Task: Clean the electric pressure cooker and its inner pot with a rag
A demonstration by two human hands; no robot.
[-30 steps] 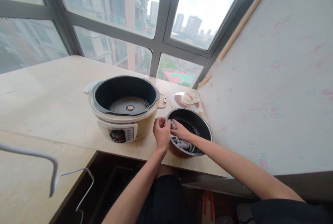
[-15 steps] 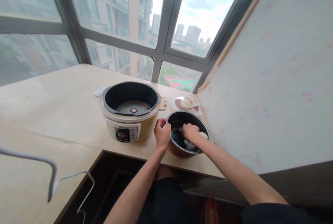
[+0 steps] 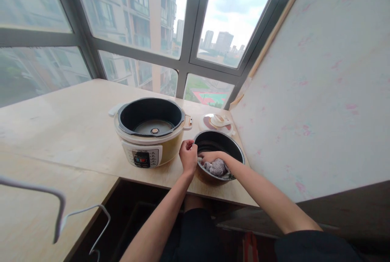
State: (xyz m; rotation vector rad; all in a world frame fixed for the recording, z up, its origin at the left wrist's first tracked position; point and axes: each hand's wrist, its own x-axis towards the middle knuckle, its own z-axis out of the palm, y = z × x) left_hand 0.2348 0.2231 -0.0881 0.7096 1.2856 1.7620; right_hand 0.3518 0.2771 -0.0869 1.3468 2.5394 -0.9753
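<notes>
A dark round inner pot (image 3: 240, 152) with a shiny rim stands near the front edge of the wooden counter. My left hand (image 3: 188, 156) pinches the pot's rim at its left side. Inside the pot, my right hand (image 3: 211, 156) is closed on a greyish cloth (image 3: 217, 167), pressed against the left inner wall; its fingertips are partly hidden. Left of the pot is an electric pressure cooker (image 3: 149, 132), lidless, with its dark cavity showing and a control panel on the front.
Behind the pot lies the cooker lid (image 3: 218, 120), close to the papered wall (image 3: 304, 111). Windows (image 3: 137, 67) border the back of the counter (image 3: 76, 124). White bent wire (image 3: 57, 201) sticks up at the lower left.
My right hand has moved left and toward me inside the pot, taking the cloth with it. More of the cloth shows now. My left hand keeps its hold on the rim.
</notes>
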